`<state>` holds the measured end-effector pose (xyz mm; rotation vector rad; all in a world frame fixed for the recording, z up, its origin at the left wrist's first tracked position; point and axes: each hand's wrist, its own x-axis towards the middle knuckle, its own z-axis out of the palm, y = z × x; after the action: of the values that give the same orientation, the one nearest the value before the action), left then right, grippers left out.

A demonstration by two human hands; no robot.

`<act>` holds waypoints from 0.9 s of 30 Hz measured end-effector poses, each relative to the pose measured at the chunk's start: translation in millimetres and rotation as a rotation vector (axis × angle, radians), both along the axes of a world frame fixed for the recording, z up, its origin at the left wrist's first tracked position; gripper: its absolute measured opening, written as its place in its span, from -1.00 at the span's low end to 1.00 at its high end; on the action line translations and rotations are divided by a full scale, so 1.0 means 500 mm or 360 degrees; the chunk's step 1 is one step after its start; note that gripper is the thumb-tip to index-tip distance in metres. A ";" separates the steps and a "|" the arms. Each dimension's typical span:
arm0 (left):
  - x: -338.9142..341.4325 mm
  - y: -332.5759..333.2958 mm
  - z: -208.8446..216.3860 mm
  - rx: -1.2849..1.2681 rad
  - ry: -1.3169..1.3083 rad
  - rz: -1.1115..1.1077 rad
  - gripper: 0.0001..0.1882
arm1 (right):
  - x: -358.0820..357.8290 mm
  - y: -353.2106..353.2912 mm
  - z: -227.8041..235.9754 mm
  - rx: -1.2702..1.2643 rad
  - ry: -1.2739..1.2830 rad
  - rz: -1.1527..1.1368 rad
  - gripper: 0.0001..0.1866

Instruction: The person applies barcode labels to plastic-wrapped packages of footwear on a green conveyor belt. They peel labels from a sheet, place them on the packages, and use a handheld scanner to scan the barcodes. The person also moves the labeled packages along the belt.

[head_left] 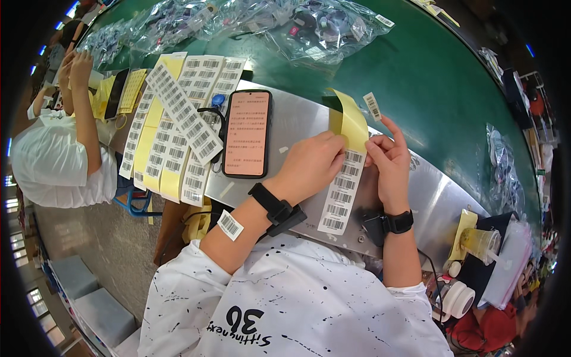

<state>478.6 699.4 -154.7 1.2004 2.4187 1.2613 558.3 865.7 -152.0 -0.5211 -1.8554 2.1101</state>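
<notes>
My left hand (314, 162) is closed on a strip of white barcode labels (339, 199), gripping its left edge. Above the fingers the bare yellow backing (353, 122) of the strip curls upward. My right hand (392, 163) pinches at the strip's right edge, thumb and bent fingers together. A single barcode label (372, 106) clings to the tip of its raised index finger. Another loose label (230, 225) is stuck on my left forearm. Black straps with small boxes circle both wrists. The strip hangs over a metal surface (297, 220).
Left of my hands lies a phone (247, 134) with its screen lit. Beyond it are several label sheets (199, 83). Clear bags (309, 30) cover the green table's (416, 65) far side. A plastic cup (479, 245) stands at right. A co-worker (65, 154) sits at left.
</notes>
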 end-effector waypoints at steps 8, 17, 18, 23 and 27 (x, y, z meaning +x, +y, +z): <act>-0.002 0.005 -0.002 -0.0003 -0.0007 -0.0007 -0.91 | 0.000 0.003 0.003 0.0020 0.0015 -0.0005 -0.43; -0.001 0.002 -0.012 0.0070 0.0029 0.0008 -0.89 | 0.000 -0.001 -0.003 0.0013 0.0050 -0.0006 -0.42; -0.002 0.005 -0.008 0.0035 0.0022 0.0015 -0.90 | -0.001 0.000 0.001 0.0026 0.0054 0.0022 -0.41; -0.002 0.002 -0.013 0.0057 0.0016 0.0023 -0.91 | -0.002 -0.006 0.010 0.0096 -0.0001 0.0025 -0.42; -0.001 0.001 -0.010 0.0057 0.0012 0.0022 -0.91 | -0.002 -0.005 0.008 0.0088 0.0000 0.0033 -0.42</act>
<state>478.0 699.9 -160.0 1.2019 2.4236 1.3118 557.3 863.4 -148.1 -0.4916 -1.9211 2.0652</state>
